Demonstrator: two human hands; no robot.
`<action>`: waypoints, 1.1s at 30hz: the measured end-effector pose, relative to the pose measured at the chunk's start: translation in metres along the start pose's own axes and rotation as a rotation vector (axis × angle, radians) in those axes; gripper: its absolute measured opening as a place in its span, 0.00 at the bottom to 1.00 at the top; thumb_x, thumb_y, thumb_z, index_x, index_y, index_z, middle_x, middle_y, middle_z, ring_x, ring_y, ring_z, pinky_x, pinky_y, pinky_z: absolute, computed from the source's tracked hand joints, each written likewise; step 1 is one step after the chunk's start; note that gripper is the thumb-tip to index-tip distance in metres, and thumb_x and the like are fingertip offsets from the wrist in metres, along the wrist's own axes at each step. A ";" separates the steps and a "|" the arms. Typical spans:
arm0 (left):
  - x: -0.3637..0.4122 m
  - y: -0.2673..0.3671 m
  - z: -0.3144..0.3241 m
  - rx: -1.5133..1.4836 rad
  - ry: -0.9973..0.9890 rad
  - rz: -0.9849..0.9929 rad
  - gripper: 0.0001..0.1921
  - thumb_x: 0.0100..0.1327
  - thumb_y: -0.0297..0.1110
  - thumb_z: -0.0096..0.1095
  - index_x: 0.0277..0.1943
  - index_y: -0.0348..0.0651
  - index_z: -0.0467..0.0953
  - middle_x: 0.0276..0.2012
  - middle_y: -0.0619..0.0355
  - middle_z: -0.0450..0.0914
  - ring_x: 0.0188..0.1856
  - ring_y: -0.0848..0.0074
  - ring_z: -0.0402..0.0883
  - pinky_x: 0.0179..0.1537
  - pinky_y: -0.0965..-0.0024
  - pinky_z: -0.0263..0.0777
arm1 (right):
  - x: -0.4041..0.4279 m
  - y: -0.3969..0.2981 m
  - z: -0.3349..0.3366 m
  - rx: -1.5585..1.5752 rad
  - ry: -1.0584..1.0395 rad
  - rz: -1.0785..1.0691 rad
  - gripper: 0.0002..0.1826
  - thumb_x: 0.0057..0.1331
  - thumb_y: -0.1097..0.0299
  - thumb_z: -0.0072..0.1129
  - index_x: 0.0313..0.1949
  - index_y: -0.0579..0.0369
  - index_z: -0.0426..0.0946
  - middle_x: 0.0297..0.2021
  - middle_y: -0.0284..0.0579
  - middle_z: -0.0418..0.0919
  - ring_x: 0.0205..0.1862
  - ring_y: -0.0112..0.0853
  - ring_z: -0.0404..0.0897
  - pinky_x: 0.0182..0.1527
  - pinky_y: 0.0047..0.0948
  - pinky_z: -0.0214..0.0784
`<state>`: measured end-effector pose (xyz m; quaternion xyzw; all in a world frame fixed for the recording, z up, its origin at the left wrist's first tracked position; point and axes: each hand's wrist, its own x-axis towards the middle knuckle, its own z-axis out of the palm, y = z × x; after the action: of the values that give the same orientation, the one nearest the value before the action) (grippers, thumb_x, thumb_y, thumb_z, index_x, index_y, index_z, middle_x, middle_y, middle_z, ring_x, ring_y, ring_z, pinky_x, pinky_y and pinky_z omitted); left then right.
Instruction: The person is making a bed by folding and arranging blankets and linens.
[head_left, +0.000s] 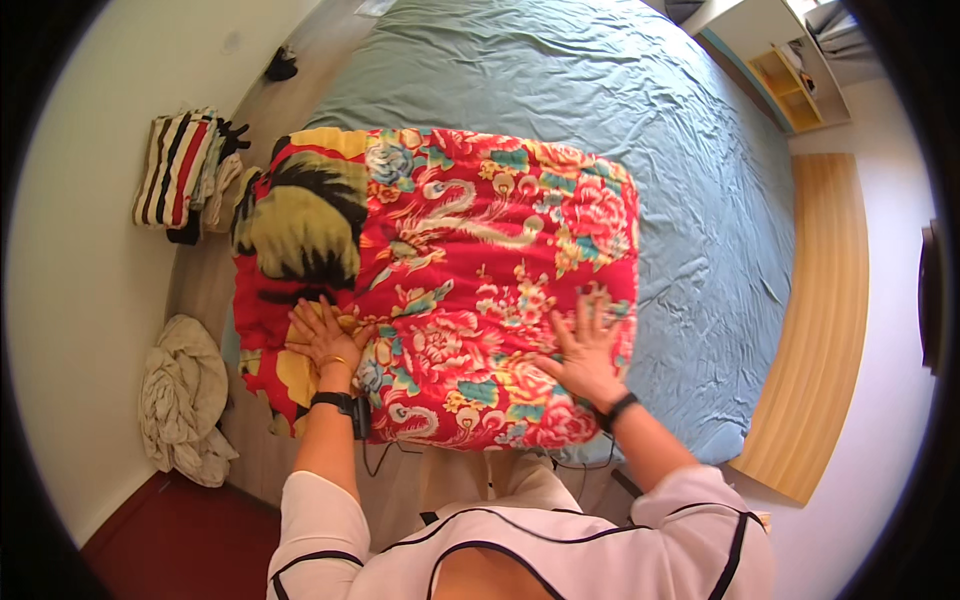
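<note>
A thick folded quilt (450, 262), red with a print of flowers and phoenixes, lies on the bed before me. Its left part shows a red, yellow and black fabric. My left hand (328, 345) rests flat on that left part, near the seam between the two prints, fingers spread. On the right side of the flowered fabric, my right hand (589, 356) is pressed palm down with its fingers apart. Neither hand grasps anything. Each wrist wears a black band, and the left also has a gold-coloured bracelet.
Blue-green sheet (712, 262) covers the bed beyond the quilt. A wooden headboard (817, 315) stands at the right. On the left are a stack of folded textiles (180, 169) and a crumpled beige cloth (184, 397). Behind the bed's far right corner is a shelf unit (787, 82).
</note>
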<state>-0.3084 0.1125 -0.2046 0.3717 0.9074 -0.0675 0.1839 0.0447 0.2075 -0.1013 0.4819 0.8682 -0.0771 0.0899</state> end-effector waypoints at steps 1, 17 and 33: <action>-0.003 0.015 -0.009 0.007 -0.006 0.009 0.54 0.41 0.66 0.57 0.65 0.51 0.37 0.65 0.49 0.29 0.65 0.52 0.23 0.53 0.31 0.24 | 0.003 0.011 0.020 0.008 0.022 0.033 0.40 0.50 0.35 0.49 0.60 0.38 0.55 0.64 0.53 0.34 0.65 0.52 0.25 0.53 0.70 0.24; -0.107 -0.006 -0.047 0.102 0.021 -0.229 0.37 0.56 0.64 0.39 0.65 0.59 0.44 0.66 0.61 0.39 0.67 0.64 0.37 0.53 0.34 0.45 | -0.114 -0.011 0.041 0.170 0.085 0.029 0.39 0.54 0.37 0.45 0.62 0.37 0.50 0.62 0.54 0.43 0.63 0.52 0.41 0.52 0.67 0.38; 0.049 -0.067 0.032 0.123 -0.169 -0.413 0.51 0.46 0.76 0.36 0.65 0.55 0.30 0.65 0.47 0.34 0.66 0.56 0.33 0.63 0.53 0.35 | -0.010 -0.006 0.115 0.146 0.077 0.191 0.39 0.52 0.34 0.43 0.60 0.36 0.54 0.62 0.57 0.34 0.64 0.53 0.29 0.51 0.74 0.25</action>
<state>-0.3788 0.0882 -0.2539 0.1816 0.9398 -0.1900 0.2186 0.0543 0.1703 -0.2108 0.5704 0.8131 -0.1127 0.0281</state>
